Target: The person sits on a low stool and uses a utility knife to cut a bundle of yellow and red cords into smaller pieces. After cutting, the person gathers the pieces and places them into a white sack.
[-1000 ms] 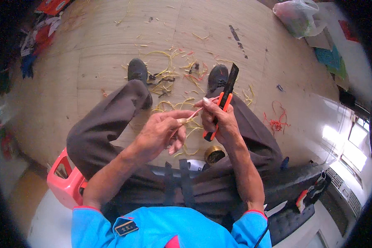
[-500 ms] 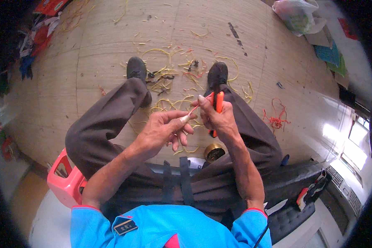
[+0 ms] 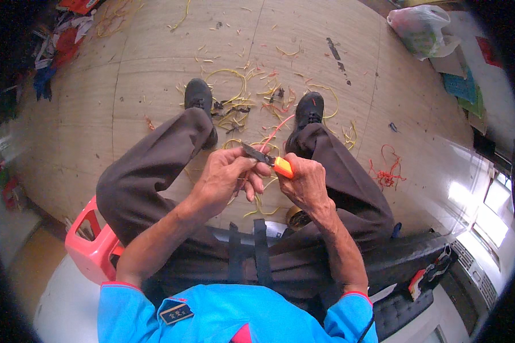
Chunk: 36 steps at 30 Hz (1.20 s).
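My left hand (image 3: 226, 174) pinches a thin pinkish-red wire (image 3: 278, 129) between thumb and fingers. The wire's free length runs up and right, past my fingertips toward the shoe on the right. In my right hand (image 3: 310, 180) is a knife (image 3: 283, 167) with an orange handle, its fingers wrapped round it. The dark blade points left and lies across the wire close to my left thumb and fingertips. Where blade and wire meet is partly covered by the fingers, so I cannot tell how deep it sits.
Yellow wire scraps (image 3: 234, 111) litter the floor between my shoes. A tangle of red wire (image 3: 388, 174) lies at the right. A pink stool (image 3: 88, 251) stands at left, and a brass-coloured round container (image 3: 296, 218) sits partly behind my right forearm. A plastic bag (image 3: 420, 28) is far right.
My right hand has turned the knife so its blade points left across the wire at my left fingertips. The wire's length, earlier at my right fingers, now extends free up and right.
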Each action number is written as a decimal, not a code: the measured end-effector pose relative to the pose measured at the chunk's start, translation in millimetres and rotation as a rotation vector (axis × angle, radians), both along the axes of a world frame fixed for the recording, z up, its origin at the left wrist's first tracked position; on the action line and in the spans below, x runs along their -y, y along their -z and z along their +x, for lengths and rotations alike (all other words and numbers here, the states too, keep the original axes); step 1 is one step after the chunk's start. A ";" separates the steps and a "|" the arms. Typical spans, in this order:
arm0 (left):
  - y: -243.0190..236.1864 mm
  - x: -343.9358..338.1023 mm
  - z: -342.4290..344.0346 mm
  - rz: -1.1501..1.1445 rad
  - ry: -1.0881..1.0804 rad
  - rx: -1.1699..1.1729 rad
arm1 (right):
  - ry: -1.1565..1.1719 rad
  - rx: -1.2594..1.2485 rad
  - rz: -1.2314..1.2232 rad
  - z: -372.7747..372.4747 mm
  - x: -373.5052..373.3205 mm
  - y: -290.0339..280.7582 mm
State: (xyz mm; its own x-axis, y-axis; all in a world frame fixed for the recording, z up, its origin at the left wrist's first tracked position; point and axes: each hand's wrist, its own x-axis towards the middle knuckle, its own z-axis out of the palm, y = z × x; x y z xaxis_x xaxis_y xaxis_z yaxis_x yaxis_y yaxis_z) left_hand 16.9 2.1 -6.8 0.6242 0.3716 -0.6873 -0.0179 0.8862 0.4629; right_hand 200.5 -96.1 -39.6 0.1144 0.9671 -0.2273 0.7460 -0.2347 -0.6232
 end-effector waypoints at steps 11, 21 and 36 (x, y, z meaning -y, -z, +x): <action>3.7 0.2 -3.2 -0.021 0.062 -0.050 | 0.012 0.065 0.001 0.4 -2.9 -0.3; -4.2 -4.0 -7.7 -0.194 -0.082 0.119 | 0.073 0.098 0.076 2.0 -16.0 5.0; -4.9 -3.5 -9.5 -0.181 -0.069 0.050 | 0.070 0.080 -0.154 12.4 -15.3 22.0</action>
